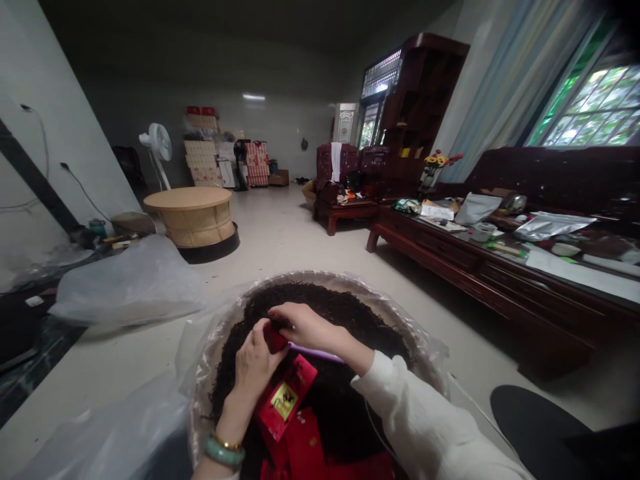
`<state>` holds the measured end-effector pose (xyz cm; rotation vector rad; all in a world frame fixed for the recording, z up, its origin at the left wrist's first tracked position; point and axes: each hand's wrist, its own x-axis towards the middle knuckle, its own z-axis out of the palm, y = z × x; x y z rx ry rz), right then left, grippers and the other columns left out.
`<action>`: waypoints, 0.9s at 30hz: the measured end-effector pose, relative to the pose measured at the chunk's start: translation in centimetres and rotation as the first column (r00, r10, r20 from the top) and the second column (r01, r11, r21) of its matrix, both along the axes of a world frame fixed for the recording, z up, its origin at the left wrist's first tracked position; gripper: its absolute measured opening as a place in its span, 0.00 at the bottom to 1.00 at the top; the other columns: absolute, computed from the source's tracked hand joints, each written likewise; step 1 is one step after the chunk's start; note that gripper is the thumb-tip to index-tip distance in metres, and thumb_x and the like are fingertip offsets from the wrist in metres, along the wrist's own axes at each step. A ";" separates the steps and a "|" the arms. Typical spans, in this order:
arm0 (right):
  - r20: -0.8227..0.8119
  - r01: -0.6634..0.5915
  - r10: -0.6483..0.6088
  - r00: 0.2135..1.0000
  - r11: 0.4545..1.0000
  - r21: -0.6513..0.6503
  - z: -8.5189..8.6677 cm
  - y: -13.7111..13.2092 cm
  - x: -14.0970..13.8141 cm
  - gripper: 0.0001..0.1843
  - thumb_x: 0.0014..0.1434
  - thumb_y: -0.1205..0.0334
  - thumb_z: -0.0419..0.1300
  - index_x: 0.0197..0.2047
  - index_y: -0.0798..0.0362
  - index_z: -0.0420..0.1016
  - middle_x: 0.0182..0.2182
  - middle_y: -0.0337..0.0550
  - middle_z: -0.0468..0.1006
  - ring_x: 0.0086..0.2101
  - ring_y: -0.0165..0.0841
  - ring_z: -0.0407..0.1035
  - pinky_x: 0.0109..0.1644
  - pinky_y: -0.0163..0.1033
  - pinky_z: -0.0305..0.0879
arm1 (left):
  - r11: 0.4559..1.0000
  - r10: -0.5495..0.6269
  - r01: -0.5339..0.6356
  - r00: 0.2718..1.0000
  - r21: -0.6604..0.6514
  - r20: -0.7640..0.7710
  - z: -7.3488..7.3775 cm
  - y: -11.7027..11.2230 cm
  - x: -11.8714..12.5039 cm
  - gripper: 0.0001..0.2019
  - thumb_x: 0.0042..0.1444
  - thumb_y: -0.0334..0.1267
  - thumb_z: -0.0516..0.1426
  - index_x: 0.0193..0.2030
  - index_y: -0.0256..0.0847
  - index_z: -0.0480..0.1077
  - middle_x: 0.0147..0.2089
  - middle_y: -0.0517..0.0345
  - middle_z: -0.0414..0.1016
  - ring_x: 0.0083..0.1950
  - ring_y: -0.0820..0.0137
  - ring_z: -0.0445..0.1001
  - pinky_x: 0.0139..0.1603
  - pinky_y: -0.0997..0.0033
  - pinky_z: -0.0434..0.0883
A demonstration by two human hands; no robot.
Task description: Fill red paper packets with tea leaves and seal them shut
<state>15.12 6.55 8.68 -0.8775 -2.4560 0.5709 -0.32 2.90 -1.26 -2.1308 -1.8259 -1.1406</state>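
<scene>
A small dark red pouch [275, 338] is held up over a wide round basket [203, 373] lined with clear plastic. My left hand [253, 363] is closed around the pouch's left side. Curled over its upper right edge are the fingers of my right hand [305, 327]; their tips are partly hidden. Dark, thin, dry strands that look like loose tea leaves [360, 310] fill the basket. Just below my hands lies a red packet [290, 400] with a gold label, on top of more red packets [307, 443]. Under my right wrist shows a purple strip [317, 352], mostly covered.
Clear plastic bags [130, 283] lie on the floor at left. Behind them stands a round wooden-topped drum table [200, 223] near a white fan [159, 143]. A long dark wooden table [450, 250], with bags and bowls on it, is at right. A dark round seat [535, 427] stands close by.
</scene>
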 end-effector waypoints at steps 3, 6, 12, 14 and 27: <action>0.116 -0.038 0.040 0.992 0.999 -0.020 -0.3 -0.5 -0.2 0.32 0.55 0.67 0.57 0.63 0.57 0.56 0.42 0.51 0.78 0.42 0.39 0.72 0.49 0.44 0.61 | 1.000 0.019 -0.019 1.000 0.007 0.019 -0.4 0.1 0.2 0.27 0.50 0.38 0.60 0.56 0.39 0.55 0.48 0.43 0.75 0.47 0.56 0.77 0.41 0.61 0.74; 0.251 -0.020 0.032 0.967 0.998 -0.052 -1.0 -0.6 -0.7 0.39 0.55 0.66 0.58 0.67 0.60 0.46 0.40 0.54 0.79 0.41 0.43 0.73 0.52 0.51 0.57 | 1.000 0.000 -0.001 0.998 0.017 0.065 -0.5 0.0 0.5 0.30 0.49 0.36 0.60 0.57 0.38 0.54 0.49 0.42 0.74 0.48 0.56 0.76 0.42 0.60 0.74; 0.108 0.073 -0.063 0.992 0.992 -0.099 -2.4 0.5 -0.3 0.38 0.51 0.75 0.55 0.65 0.57 0.52 0.45 0.50 0.78 0.45 0.40 0.72 0.54 0.47 0.58 | 0.999 -0.011 0.014 0.996 -0.033 0.091 -0.1 -0.3 -0.1 0.38 0.45 0.41 0.63 0.62 0.38 0.53 0.48 0.45 0.73 0.49 0.57 0.73 0.48 0.55 0.70; 0.015 0.083 -0.082 0.997 0.988 -0.128 -2.4 0.7 0.3 0.36 0.51 0.74 0.55 0.64 0.55 0.55 0.45 0.49 0.78 0.44 0.37 0.73 0.51 0.42 0.62 | 0.990 -0.016 0.024 0.998 -0.139 0.059 -0.3 -0.4 -0.4 0.33 0.46 0.39 0.62 0.60 0.40 0.57 0.48 0.47 0.74 0.48 0.57 0.74 0.48 0.56 0.70; -0.176 -0.101 0.054 0.983 0.957 -0.271 -1.2 0.7 0.8 0.25 0.48 0.73 0.61 0.51 0.52 0.73 0.40 0.42 0.81 0.42 0.35 0.75 0.48 0.38 0.68 | 0.985 -0.035 0.083 0.954 -0.151 0.297 -0.6 0.0 0.9 0.20 0.45 0.32 0.58 0.48 0.40 0.64 0.43 0.50 0.75 0.46 0.59 0.75 0.45 0.59 0.72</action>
